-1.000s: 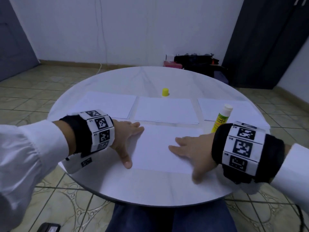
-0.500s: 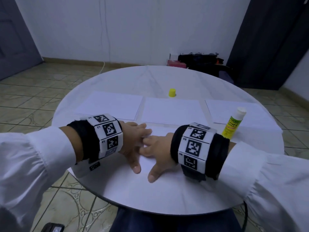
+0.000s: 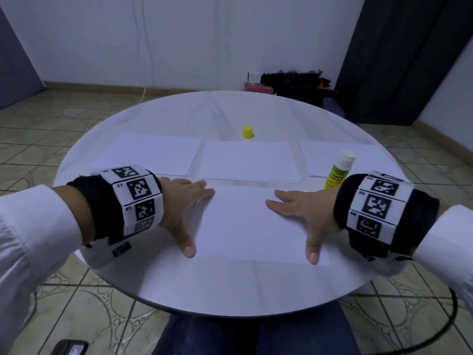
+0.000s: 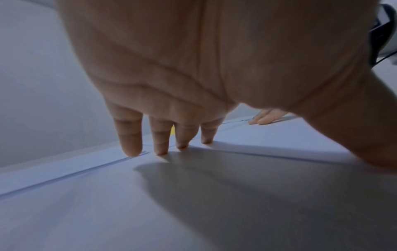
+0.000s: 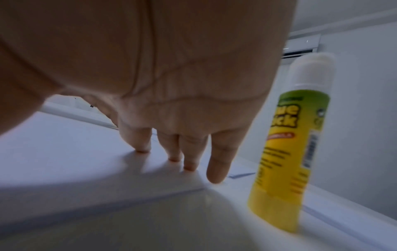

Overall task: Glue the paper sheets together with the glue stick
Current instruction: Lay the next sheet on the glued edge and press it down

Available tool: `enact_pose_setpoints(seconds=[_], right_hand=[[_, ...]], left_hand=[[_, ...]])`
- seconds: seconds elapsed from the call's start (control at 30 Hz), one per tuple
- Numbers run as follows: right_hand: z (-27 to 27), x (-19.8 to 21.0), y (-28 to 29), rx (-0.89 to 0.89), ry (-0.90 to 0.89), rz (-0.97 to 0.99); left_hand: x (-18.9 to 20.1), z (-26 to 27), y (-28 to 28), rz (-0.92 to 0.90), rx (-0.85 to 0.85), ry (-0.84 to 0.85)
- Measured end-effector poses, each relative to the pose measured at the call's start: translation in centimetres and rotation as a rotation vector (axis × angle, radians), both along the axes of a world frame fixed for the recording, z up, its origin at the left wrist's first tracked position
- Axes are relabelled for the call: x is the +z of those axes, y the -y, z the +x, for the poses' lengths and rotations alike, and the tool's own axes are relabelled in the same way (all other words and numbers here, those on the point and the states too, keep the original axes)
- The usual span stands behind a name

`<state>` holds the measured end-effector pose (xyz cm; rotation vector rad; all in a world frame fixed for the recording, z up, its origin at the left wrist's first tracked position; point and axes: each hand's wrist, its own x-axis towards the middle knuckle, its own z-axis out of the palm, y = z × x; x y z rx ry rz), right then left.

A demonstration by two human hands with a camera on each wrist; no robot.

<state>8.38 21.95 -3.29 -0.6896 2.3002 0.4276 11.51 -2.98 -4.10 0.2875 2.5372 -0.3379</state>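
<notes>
Your hands have swept apart from the middle, left hand (image 3: 184, 201) and right hand (image 3: 304, 211) now flat and open on the near sheet (image 3: 253, 221), probably smoothing a glued pair; the glue stick (image 3: 339, 170) stands uncapped just right.

In the head view, the wrist bands hide the base of the glue stick (image 3: 338, 170) and the near corner of the right paper stack (image 3: 340, 160). The left hand (image 3: 183, 208) and the right hand (image 3: 302, 213) cover both side edges of the near sheet (image 3: 253, 221); whether it is one sheet or several cannot be determined. The dark items by the wall (image 3: 291, 83) are too small to identify. In the left wrist view, the palm fills the upper frame, and only a yellow sliver of the cap (image 4: 172, 130) shows between the fingers. In the right wrist view, the glue stick label is blurred and partly turned away.
</notes>
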Motion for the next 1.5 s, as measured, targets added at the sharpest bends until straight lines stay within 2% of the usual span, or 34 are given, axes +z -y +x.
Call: enact_pose_setpoints(seconds=[0.23,0.53,0.73,0.83,0.97,1.03,1.13,1.23,1.33,1.43,1.5], right_hand=[[0.6,0.1,-1.6,-0.016,-0.042,0.06],[0.6,0.5,-0.9,-0.004,-0.091,0.115],[0.2,-0.1,-0.5,0.018,-0.121,0.122],[0.3,0.0,-0.5,0.005,-0.12,0.115],[0.3,0.0,-0.6,-0.008,-0.113,0.107],[0.3,-0.1,-0.6,-0.022,-0.106,0.103],[0.5,0.1,-0.6,-0.037,-0.092,0.103],[0.8,0.3,-0.5,-0.048,-0.092,0.11],[1.1,0.6,-0.6,-0.066,-0.088,0.104],[1.4,0.8,-0.7,-0.083,-0.085,0.098],[1.8,1.0,-0.7,-0.083,-0.085,0.096]], left_hand=[[-0.1,-0.1,0.0,-0.017,0.013,0.013],[0.0,-0.1,-0.5,-0.03,0.013,0.0],[0.2,-0.3,-0.7,0.03,0.055,-0.027],[0.3,-0.5,-0.7,0.158,0.144,-0.018],[0.9,-0.1,-0.6,0.461,0.298,0.086],[0.8,0.3,-0.6,0.61,0.364,0.049],[0.5,1.1,-0.4,0.942,0.588,-0.049],[0.1,2.0,-0.2,1.073,0.713,-0.056],[-0.8,2.9,0.1,1.058,0.681,-0.011],[-1.0,3.5,0.2,0.973,0.645,-0.034],[-0.9,3.6,-0.1,0.807,0.54,-0.103]])
